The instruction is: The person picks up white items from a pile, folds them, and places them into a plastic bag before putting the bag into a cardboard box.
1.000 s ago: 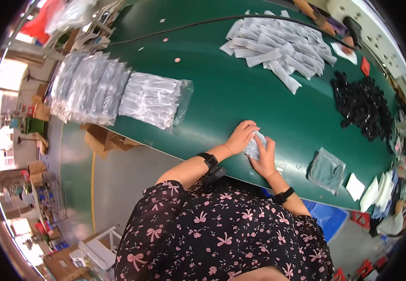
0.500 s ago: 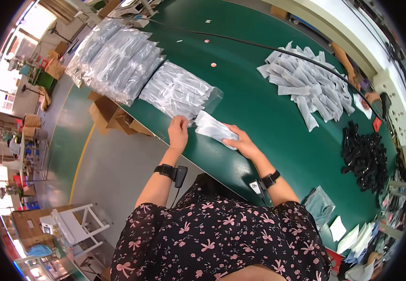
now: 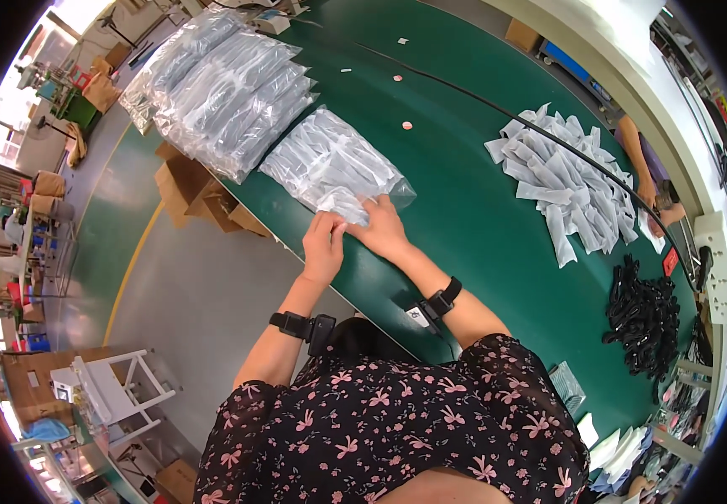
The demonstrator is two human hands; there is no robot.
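Pale packet [image 3: 342, 202] is clamped above frame centre by the right hand [image 3: 383, 230], while the left hand [image 3: 323, 250] has a grip whose closure cannot be told.

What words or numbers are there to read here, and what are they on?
None that I can read.
White tag by the right wrist strap: dark marks, too small to read.
Red card: too small to tell.
Clear bags: no writing I can make out.
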